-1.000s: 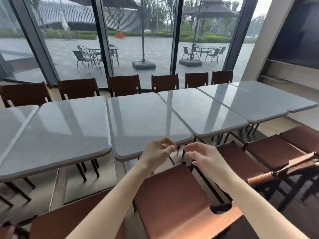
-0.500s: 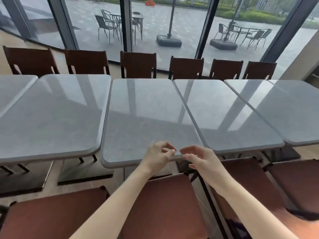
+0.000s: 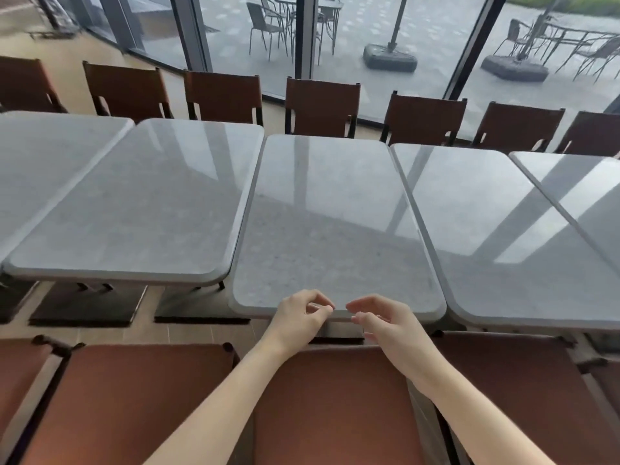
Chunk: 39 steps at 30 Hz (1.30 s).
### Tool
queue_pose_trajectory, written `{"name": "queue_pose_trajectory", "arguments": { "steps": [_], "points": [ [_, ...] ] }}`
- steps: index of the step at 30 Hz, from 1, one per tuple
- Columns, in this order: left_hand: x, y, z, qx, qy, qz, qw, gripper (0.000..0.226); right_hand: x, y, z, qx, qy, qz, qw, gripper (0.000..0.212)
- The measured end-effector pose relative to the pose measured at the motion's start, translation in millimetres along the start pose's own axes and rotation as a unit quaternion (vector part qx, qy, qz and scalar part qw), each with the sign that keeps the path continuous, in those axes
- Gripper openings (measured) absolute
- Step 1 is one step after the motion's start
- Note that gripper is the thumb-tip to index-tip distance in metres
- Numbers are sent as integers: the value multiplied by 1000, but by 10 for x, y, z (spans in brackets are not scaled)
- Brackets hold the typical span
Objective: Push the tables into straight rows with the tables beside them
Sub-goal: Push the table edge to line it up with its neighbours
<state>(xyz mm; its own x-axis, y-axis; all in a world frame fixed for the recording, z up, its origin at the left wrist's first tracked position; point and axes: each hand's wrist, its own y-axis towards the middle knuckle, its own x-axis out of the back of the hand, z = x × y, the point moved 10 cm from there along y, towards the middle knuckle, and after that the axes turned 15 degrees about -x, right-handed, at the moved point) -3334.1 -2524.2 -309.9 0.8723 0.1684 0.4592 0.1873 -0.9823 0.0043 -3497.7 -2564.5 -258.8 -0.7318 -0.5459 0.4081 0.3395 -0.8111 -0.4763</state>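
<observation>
A row of grey stone-look tables runs left to right. The middle table (image 3: pixel 328 213) is straight in front of me. Its near edge lies closer to me than that of the left table (image 3: pixel 141 203) and roughly level with that of the right table (image 3: pixel 486 229). My left hand (image 3: pixel 298 318) hovers at the middle table's near edge, fingers loosely curled and thumb meeting the index tip. My right hand (image 3: pixel 385 325) is just beside it at the same edge, fingers relaxed. Neither hand plainly grips the tabletop.
Brown chair seats (image 3: pixel 335 414) stand between me and the tables, under my forearms. More brown chairs (image 3: pixel 322 102) line the far side, backed by a glass wall (image 3: pixel 436 45). Further tables continue at far left (image 3: pixel 40 162) and far right (image 3: pixel 587 196). Black table bases (image 3: pixel 84 307) rest on the floor.
I have moved closer and now look further down, so the middle table sits square in front. Both hands have moved forward to its near edge, keeping the same loosely curled pose.
</observation>
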Motion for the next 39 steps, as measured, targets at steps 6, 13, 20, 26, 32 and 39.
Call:
{"name": "queue_pose_trajectory", "arguments": {
  "steps": [6, 13, 20, 26, 32, 39],
  "points": [
    [46, 42, 233, 15, 34, -5, 999, 9, -55, 189, -84, -2, -17, 13, 1000, 23],
    [-117, 223, 745, 39, 152, 77, 985, 40, 90, 654, -276, -13, -51, -12, 999, 35],
    [-213, 732, 1395, 28, 300, 129, 945, 83, -252, 1501, -343, 44, -175, -31, 983, 55],
    [-300, 1220, 2007, -19, 402, 190, 896, 89, -226, 2314, -1051, -11, -403, -107, 909, 66],
    [-348, 1255, 2234, -90, 447, 78, 886, 83, -70, 2730, -1358, 38, -401, -163, 901, 84],
    [-360, 1240, 2148, -66, 444, 85, 890, 85, -56, 2722, -1392, 54, -409, -176, 894, 81]
  ]
}}
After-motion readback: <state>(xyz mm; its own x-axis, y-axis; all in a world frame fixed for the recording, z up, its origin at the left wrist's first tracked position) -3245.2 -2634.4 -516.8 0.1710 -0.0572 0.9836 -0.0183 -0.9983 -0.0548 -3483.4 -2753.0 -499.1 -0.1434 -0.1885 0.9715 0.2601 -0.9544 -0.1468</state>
